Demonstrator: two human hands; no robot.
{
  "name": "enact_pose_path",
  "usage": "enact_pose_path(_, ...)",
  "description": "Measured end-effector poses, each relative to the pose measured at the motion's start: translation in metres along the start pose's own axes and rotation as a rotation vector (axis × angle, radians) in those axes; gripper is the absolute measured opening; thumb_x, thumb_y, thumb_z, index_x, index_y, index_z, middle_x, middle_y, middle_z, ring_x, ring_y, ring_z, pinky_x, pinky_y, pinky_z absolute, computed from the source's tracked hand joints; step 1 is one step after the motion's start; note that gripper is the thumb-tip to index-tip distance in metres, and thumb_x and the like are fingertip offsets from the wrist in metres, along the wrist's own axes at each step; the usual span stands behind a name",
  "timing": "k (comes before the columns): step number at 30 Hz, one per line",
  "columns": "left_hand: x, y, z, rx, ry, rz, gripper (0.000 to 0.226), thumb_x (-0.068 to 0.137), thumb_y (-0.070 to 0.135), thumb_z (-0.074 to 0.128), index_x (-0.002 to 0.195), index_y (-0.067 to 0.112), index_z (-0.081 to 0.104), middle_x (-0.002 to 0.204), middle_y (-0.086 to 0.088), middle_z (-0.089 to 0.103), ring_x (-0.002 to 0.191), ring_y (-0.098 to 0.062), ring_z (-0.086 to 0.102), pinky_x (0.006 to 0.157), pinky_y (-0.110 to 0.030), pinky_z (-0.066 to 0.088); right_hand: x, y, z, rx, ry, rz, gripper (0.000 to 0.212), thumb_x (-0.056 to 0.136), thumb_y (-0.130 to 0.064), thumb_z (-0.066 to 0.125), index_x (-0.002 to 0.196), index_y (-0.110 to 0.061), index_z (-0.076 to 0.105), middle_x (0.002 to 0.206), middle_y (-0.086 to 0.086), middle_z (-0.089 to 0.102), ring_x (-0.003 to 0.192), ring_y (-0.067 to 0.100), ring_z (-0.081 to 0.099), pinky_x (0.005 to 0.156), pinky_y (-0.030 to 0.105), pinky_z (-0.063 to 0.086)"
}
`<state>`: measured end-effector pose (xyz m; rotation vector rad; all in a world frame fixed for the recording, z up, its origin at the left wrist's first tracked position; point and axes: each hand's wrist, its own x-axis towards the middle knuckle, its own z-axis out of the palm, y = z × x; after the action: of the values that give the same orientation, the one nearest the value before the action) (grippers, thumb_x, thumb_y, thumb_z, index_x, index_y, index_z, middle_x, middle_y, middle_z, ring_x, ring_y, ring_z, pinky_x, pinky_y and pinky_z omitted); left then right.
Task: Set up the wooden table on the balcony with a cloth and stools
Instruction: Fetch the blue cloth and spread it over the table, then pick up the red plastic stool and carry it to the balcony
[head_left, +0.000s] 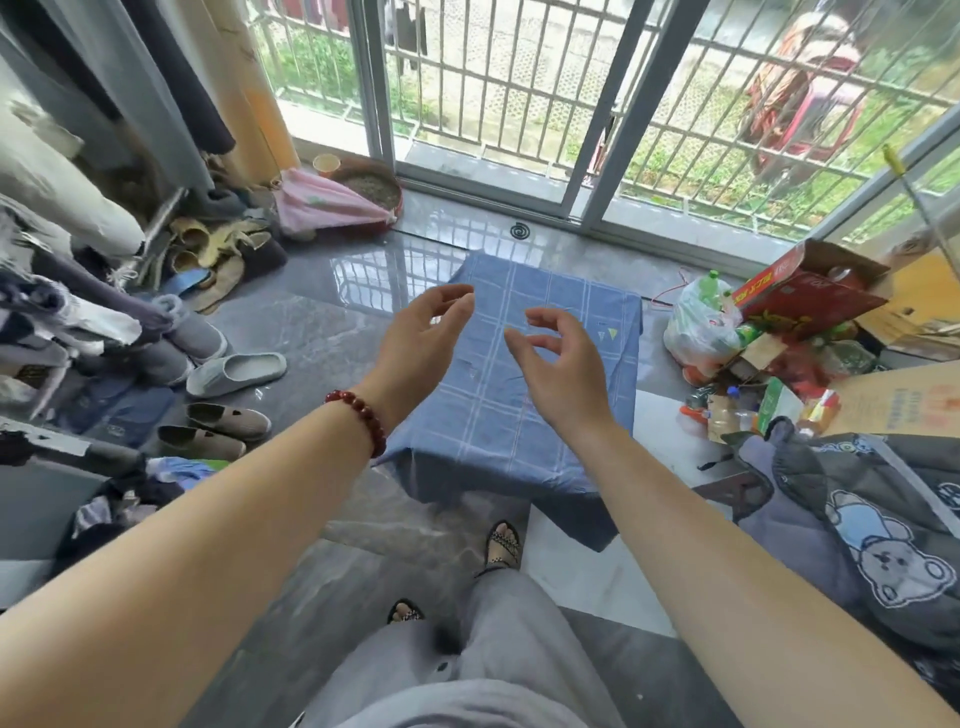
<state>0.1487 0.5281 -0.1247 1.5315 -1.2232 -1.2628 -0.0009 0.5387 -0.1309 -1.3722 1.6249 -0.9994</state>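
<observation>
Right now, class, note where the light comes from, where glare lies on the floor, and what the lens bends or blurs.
Head view: daylight comes in through the window, and its bars mirror as glare on the glossy floor beyond the cloth. Head view: the wide lens bows the window's frame; the left hand and right hand look slightly soft at the fingertips.

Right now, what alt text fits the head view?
A blue checked cloth covers the table, and the left hand and right hand hover over it, fingers loosely curled, holding nothing. Shoes lie on the floor to the left, a red box to the right.
</observation>
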Motion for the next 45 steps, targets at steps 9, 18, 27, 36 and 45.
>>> enact_pose_path(9, -0.014, 0.052, -0.018, -0.005, 0.124, 0.151, 0.019, 0.094, 0.037, 0.051, 0.112, 0.034, 0.055, 0.114, 0.009, 0.062, 0.102, -0.005, 0.059, 0.078, -0.018, 0.043, 0.01, -0.066, -0.015, 0.023, -0.094, -0.179, 0.026, 0.087, -0.03, 0.067, 0.11, -0.022, 0.057, 0.119, -0.007, 0.057, 0.103, 0.008, 0.058, 0.075, 0.011, 0.044)
enact_pose_path(18, -0.011, 0.089, -0.013, -0.085, 0.285, 0.193, 0.029, 0.094, 0.041, 0.049, 0.119, 0.028, 0.056, 0.119, 0.008, 0.06, 0.111, -0.009, 0.056, 0.087, -0.028, 0.045, 0.029, -0.096, -0.03, 0.158, -0.202, -0.25, 0.029, 0.086, -0.027, 0.068, 0.111, -0.018, 0.059, 0.115, -0.008, 0.06, 0.103, 0.009, 0.059, 0.071, 0.006, 0.044)
enact_pose_path(27, -0.01, 0.109, 0.005, -0.096, 0.391, 0.281, 0.035, 0.097, 0.036, 0.039, 0.124, 0.018, 0.052, 0.109, 0.015, 0.059, 0.094, 0.012, 0.057, 0.072, -0.005, 0.045, 0.062, -0.105, -0.053, 0.187, -0.311, -0.329, 0.027, 0.084, -0.028, 0.069, 0.109, -0.025, 0.059, 0.113, -0.014, 0.06, 0.104, 0.005, 0.059, 0.073, 0.007, 0.046)
enact_pose_path(36, -0.018, 0.112, -0.007, -0.096, 0.598, 0.249, 0.046, 0.093, 0.044, 0.039, 0.128, 0.018, 0.052, 0.115, 0.011, 0.06, 0.105, 0.004, 0.056, 0.078, -0.012, 0.044, 0.081, -0.116, -0.047, 0.208, -0.485, -0.389, 0.027, 0.084, -0.027, 0.068, 0.109, -0.025, 0.058, 0.112, -0.014, 0.061, 0.104, 0.003, 0.06, 0.076, 0.013, 0.048)
enact_pose_path(45, -0.046, 0.095, -0.024, -0.168, 0.822, 0.188, 0.048, 0.091, 0.051, 0.042, 0.125, 0.021, 0.055, 0.116, 0.008, 0.063, 0.107, -0.006, 0.058, 0.09, -0.027, 0.045, 0.08, -0.133, -0.011, 0.234, -0.67, -0.479, 0.028, 0.084, -0.026, 0.07, 0.11, -0.022, 0.059, 0.103, -0.027, 0.057, 0.105, 0.008, 0.061, 0.08, 0.023, 0.052)
